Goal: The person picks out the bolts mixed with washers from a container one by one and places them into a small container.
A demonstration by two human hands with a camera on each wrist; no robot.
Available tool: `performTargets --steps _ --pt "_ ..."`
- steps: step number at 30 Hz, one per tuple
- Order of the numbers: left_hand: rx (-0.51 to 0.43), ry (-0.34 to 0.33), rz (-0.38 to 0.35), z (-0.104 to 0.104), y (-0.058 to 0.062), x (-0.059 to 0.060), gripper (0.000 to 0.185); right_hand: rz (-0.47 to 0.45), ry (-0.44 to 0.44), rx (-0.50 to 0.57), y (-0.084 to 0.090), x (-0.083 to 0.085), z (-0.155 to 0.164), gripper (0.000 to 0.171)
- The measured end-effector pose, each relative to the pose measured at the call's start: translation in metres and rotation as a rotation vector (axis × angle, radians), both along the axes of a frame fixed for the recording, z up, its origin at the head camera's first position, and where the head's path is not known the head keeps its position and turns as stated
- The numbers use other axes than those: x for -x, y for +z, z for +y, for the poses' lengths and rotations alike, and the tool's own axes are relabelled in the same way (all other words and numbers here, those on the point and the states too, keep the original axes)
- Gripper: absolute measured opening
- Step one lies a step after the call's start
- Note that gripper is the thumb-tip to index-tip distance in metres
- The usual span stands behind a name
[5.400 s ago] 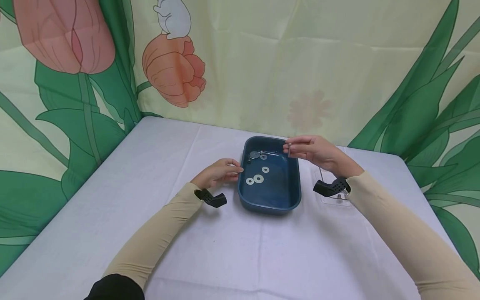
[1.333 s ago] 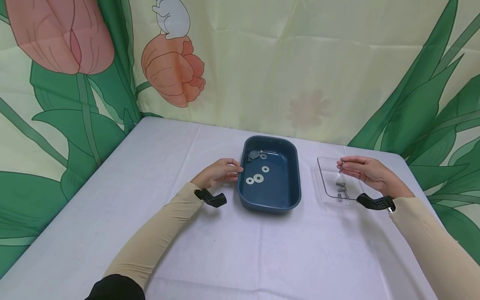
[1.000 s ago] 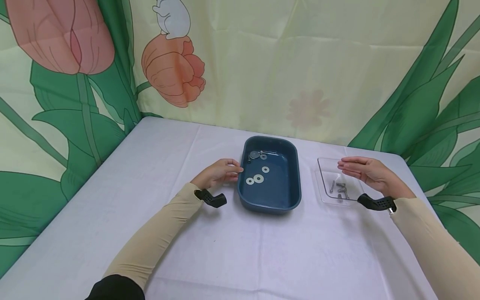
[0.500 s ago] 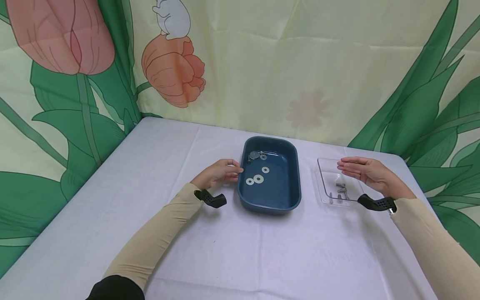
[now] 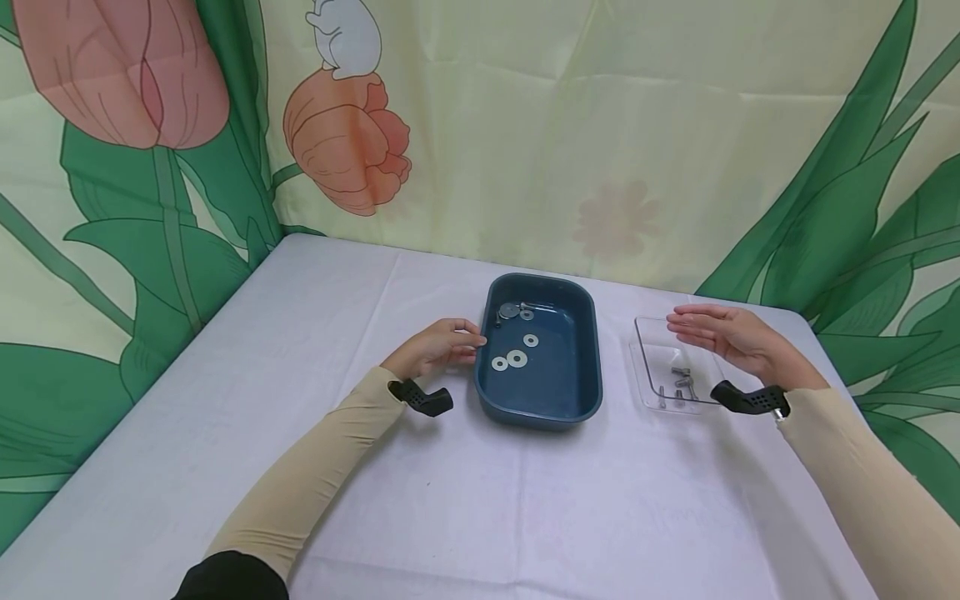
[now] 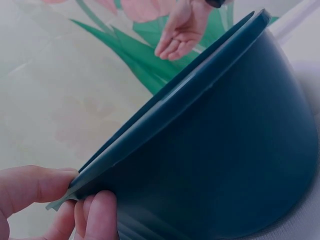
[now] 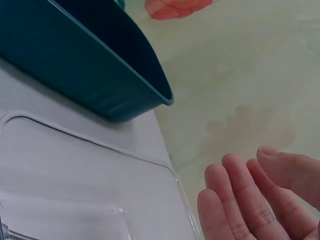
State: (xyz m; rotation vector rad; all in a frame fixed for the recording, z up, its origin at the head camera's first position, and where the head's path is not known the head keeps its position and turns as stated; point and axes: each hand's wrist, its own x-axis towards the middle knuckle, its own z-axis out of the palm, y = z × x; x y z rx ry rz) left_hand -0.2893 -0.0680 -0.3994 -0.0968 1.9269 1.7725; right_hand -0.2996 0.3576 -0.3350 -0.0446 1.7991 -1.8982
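My left hand (image 5: 433,347) pinches the left rim of a deep blue plastic tub (image 5: 551,387), thumb over the edge and fingers beneath it in the left wrist view. Flat washers (image 5: 517,358), a silver disc (image 5: 509,310) and a few small screws (image 5: 498,318) lie inside the tub. My right hand (image 5: 738,337) hovers over the back right of a clear square box (image 5: 643,367), holding nothing, its fingers extended in the right wrist view. Several metal screws (image 5: 684,383) rest near the front of that box, one standing upright.
A white cloth (image 5: 450,517) covers the table, with the tub at its back middle and the clear box to the tub's right. Behind the table hangs a pale curtain (image 5: 510,150) printed with flowers and leaves.
My right hand carried a screw from over the tub to the clear box and let it drop in. Since then it has shifted slightly left and up. The left hand stays on the rim.
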Motion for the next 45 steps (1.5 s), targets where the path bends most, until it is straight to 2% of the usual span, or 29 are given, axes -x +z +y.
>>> performTargets --steps 17,24,37,42,45 --pt "-0.001 -0.006 -0.001 -0.001 -0.003 0.002 0.018 0.036 0.037 -0.092 0.008 0.005 -0.032 0.018" --pt "-0.049 0.001 -0.01 -0.001 -0.002 0.002 0.012 0.08 0.124 -0.075 0.011 0.008 -0.045 0.02" --pt "-0.036 0.006 -0.016 -0.001 -0.001 0.001 0.012 0.105 0.137 -0.167 0.013 0.015 -0.081 0.015" --pt "-0.037 -0.001 -0.015 -0.001 -0.001 0.002 0.013 0.124 0.141 -0.243 0.011 0.017 -0.092 0.049" --pt "-0.041 -0.004 -0.016 -0.001 -0.001 0.001 0.012 0.131 0.156 -0.256 0.011 0.019 -0.099 0.059"
